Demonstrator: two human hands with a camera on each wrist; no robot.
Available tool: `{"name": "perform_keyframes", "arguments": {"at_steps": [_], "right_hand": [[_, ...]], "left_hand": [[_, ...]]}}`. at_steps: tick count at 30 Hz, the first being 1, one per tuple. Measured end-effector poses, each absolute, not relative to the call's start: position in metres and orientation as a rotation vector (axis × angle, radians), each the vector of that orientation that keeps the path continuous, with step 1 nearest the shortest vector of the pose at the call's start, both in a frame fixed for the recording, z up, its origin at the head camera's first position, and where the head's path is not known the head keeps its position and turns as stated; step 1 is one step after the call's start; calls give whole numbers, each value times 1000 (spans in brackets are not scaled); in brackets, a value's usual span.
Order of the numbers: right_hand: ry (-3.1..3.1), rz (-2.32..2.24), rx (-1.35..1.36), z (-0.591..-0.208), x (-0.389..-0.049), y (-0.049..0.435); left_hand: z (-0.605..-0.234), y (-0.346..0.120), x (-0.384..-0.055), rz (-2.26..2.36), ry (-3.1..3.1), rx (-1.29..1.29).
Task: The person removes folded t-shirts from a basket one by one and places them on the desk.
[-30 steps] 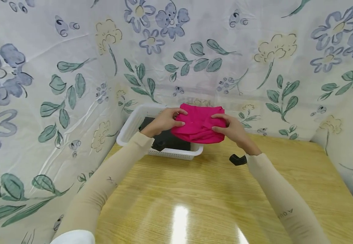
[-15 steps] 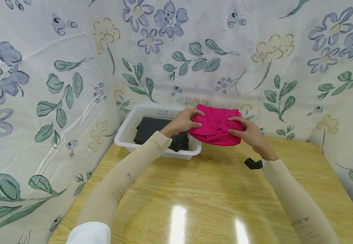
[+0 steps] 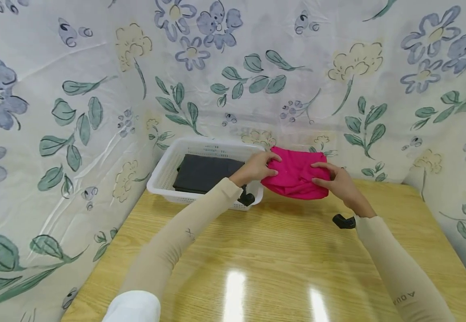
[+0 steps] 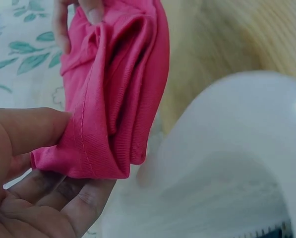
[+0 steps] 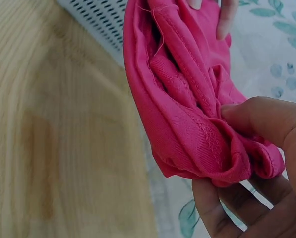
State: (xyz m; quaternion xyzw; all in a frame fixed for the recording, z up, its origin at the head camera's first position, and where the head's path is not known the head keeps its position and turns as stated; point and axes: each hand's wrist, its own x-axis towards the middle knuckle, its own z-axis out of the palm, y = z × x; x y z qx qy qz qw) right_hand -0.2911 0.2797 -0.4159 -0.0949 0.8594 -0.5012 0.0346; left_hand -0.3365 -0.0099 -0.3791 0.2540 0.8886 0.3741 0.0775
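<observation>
A folded bright pink garment (image 3: pixel 297 172) is held up between both hands, over the table just right of the basket. My left hand (image 3: pixel 258 169) pinches its left end, thumb on the near face and fingers beneath, as the left wrist view shows on the pink cloth (image 4: pixel 103 109). My right hand (image 3: pixel 339 185) pinches the opposite end the same way; in the right wrist view the layered folds and stitched hems of the garment (image 5: pixel 187 99) show. A dark folded cloth (image 3: pixel 204 172) lies in the white basket (image 3: pixel 158 183), partly hidden by my left forearm.
The basket stands at the back left of the wooden table (image 3: pixel 257 250), near the floral curtain (image 3: pixel 233 89) that hangs behind and along the sides. Black wrist camera mounts show below my left wrist and beside my right wrist.
Both hands have carried the pink garment rightward and slightly down, from overlapping the basket's right part to beside it. More of the dark cloth in the basket now shows.
</observation>
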Motion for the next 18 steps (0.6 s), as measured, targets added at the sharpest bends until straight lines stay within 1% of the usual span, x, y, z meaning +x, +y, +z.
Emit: {"name": "perform_keyframes", "arguments": {"at_steps": [16,18], "right_hand": [[2672,-1446,-259,-455,-299,299],[2663,-1435,-276,-451,-296,296]], "left_hand": [[-400,22,-343,898,2663,794],[-403,26,-345,881,2656,802]]}}
